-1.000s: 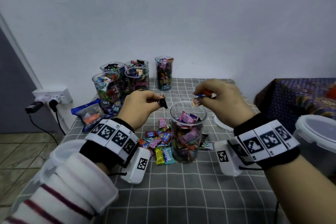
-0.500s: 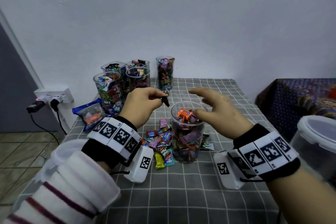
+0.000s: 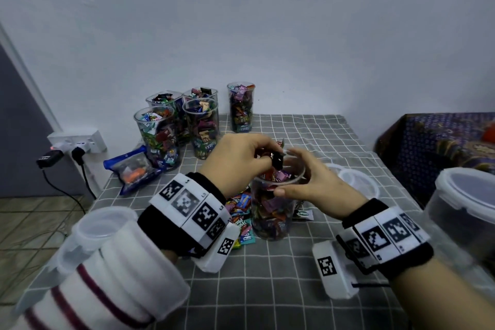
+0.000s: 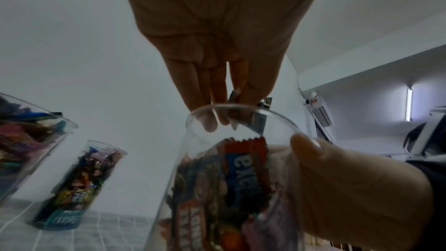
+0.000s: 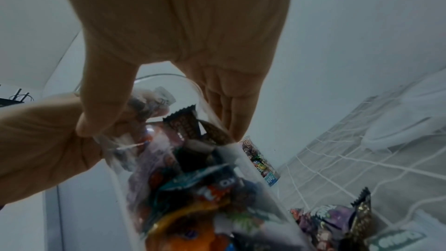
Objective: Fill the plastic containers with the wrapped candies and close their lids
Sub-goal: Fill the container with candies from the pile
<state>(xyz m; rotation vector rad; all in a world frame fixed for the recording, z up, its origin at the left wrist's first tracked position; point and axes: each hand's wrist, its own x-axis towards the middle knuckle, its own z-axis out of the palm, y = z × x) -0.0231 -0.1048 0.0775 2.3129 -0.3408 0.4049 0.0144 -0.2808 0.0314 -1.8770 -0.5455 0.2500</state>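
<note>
A clear plastic container (image 3: 272,220), nearly full of wrapped candies, stands on the checked cloth in the middle of the table. My left hand (image 3: 270,158) pinches a dark wrapped candy (image 3: 277,162) just over the container's mouth; in the left wrist view the fingertips (image 4: 210,123) dip behind the rim. My right hand (image 3: 297,174) grips the container near its rim, thumb on the near side and fingers round the far side, as the right wrist view shows (image 5: 164,119). Loose candies (image 3: 241,203) lie left of the container, partly hidden by my left wrist.
Several candy-filled containers (image 3: 158,136) stand at the back left, with a blue bag (image 3: 131,169) beside them. Loose lids (image 3: 359,182) lie right of my hands. A large lidded tub (image 3: 466,209) sits at the right edge, a wall socket (image 3: 77,142) at left.
My right hand let its candies fall into the container, then came down and took hold of the container near the rim. My left hand carried the dark candy rightward over the mouth.
</note>
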